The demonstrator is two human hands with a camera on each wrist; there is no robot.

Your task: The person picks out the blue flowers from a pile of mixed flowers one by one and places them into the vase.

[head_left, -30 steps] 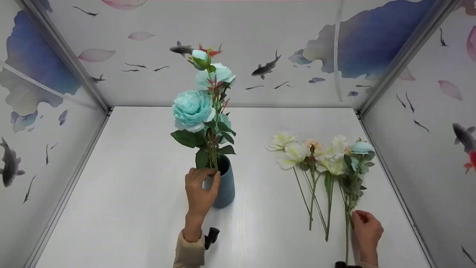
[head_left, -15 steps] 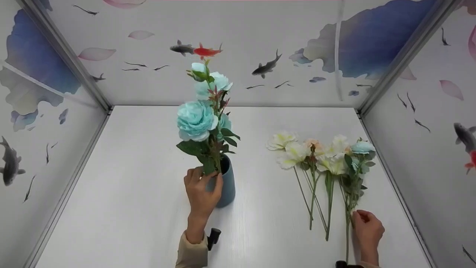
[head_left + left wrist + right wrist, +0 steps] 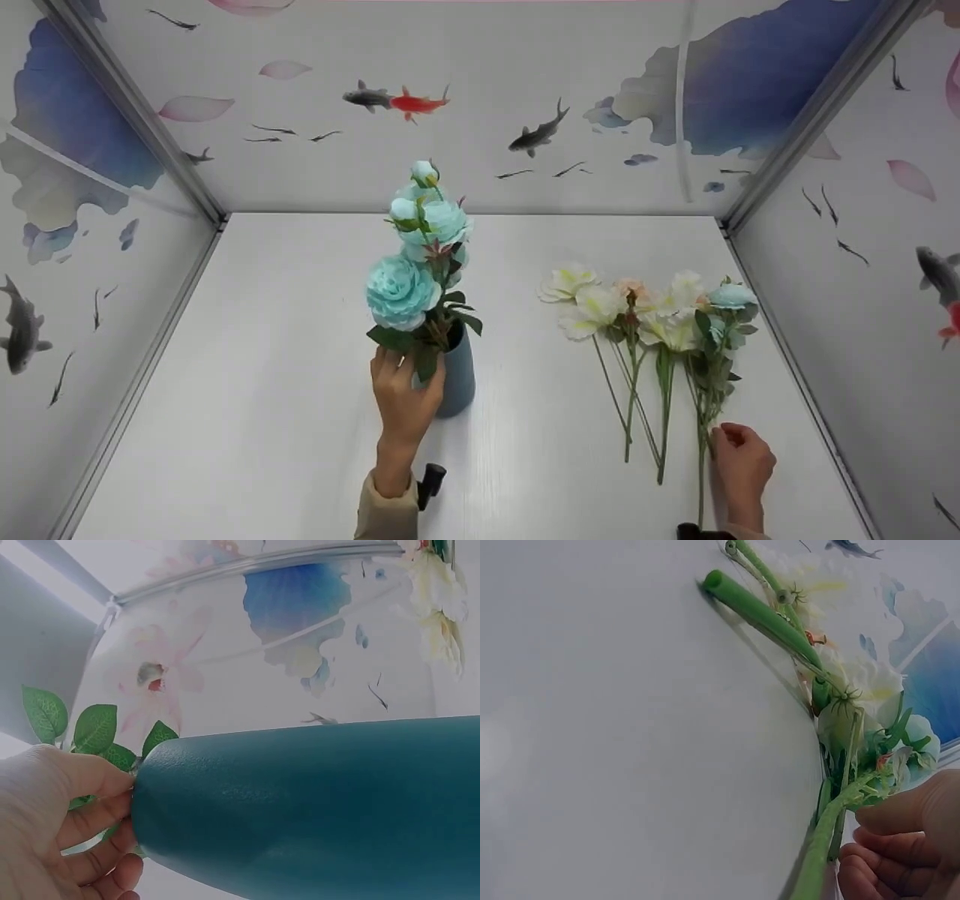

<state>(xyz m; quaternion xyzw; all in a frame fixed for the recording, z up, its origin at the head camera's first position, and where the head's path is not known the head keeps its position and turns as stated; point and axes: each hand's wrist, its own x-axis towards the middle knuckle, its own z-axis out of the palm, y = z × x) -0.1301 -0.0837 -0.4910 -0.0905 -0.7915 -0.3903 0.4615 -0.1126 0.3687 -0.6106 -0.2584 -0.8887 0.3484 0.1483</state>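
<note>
No text, label, brand, number or sign can be read in the head view or in either wrist view; the vase (image 3: 459,382), the desk (image 3: 262,375) and the back wall (image 3: 480,45) bear no legible lettering.

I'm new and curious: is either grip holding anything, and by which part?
The left grip seems to hold the blue flowers by their lower stem at the mouth of the vase; contact is hidden. The right grip shows no hold.
</note>
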